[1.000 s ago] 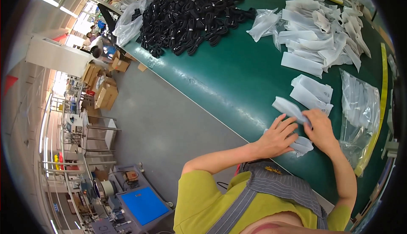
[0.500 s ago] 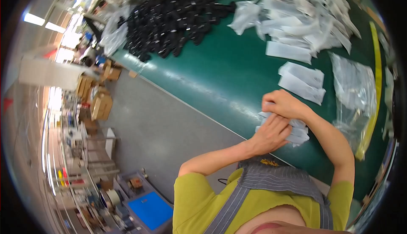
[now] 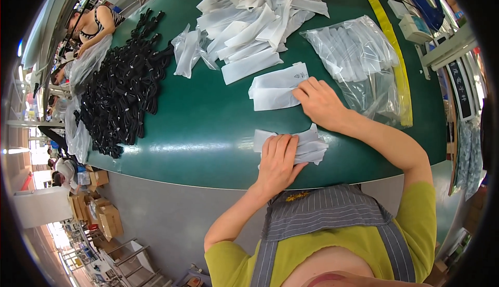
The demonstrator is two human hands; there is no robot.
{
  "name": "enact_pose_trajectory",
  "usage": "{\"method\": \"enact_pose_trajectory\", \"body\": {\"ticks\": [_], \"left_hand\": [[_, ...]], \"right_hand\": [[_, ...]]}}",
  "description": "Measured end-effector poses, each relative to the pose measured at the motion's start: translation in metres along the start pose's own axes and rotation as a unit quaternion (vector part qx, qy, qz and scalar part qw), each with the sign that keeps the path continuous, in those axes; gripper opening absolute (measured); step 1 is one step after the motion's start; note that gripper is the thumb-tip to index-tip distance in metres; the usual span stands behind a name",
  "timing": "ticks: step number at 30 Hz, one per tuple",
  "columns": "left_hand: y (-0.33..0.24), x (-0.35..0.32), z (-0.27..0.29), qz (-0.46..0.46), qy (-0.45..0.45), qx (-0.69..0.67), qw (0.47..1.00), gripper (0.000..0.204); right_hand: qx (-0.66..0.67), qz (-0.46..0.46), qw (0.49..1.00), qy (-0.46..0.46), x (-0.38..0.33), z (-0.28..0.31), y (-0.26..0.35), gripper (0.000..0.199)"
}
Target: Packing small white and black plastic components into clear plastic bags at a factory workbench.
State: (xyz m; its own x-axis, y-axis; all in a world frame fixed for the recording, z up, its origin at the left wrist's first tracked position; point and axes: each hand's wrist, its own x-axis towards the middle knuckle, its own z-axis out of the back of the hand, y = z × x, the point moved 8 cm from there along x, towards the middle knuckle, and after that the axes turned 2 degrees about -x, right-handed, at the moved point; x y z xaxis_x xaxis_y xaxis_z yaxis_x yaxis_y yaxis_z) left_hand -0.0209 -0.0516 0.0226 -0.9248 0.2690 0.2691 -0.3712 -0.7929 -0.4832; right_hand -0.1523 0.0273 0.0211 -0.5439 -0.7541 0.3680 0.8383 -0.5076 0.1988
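Observation:
My left hand [image 3: 278,158] lies flat, fingers together, on a small stack of white pouches [image 3: 312,145] near the front edge of the green table [image 3: 208,115]. My right hand [image 3: 321,101] reaches further out and its fingertips rest on the right end of a pair of flat white pouches [image 3: 275,89]. Neither hand has anything lifted off the table.
A large loose heap of white pouches [image 3: 260,14] covers the far middle. A clear plastic bag of pouches [image 3: 353,50] lies to the right, beside a yellow strip [image 3: 395,53]. A pile of black cables [image 3: 122,87] fills the left. Other people work at the far left.
The view has swung, so the table now fills the frame. My right hand has left the near stack and reached out to the flat pouches; my left hand stays on the stack.

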Motion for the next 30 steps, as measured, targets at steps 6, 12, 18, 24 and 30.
{"method": "enact_pose_trajectory", "body": {"ticks": [6, 12, 18, 24, 30], "left_hand": [[0.002, -0.003, -0.001, 0.012, 0.02, 0.036, 0.999, 0.07], [0.021, -0.011, -0.021, 0.042, 0.023, -0.043, 0.998, 0.087], [0.008, 0.013, 0.001, 0.026, 0.038, 0.082, 0.996, 0.094], [0.035, 0.029, -0.003, 0.107, -0.079, 0.126, 0.983, 0.088], [0.0, 0.02, -0.008, 0.171, 0.004, -0.009, 0.985, 0.098]], "right_hand": [[0.27, 0.057, 0.928, 0.249, -0.017, -0.006, 0.026, 0.027], [-0.005, -0.025, 0.999, 0.045, 0.025, -0.024, -0.034, 0.025], [0.286, 0.006, 0.925, 0.25, -0.005, -0.017, 0.014, 0.024], [0.249, -0.102, 0.959, 0.09, -0.046, 0.048, 0.019, 0.034], [0.25, -0.212, 0.943, 0.057, -0.053, 0.015, 0.015, 0.069]]}}
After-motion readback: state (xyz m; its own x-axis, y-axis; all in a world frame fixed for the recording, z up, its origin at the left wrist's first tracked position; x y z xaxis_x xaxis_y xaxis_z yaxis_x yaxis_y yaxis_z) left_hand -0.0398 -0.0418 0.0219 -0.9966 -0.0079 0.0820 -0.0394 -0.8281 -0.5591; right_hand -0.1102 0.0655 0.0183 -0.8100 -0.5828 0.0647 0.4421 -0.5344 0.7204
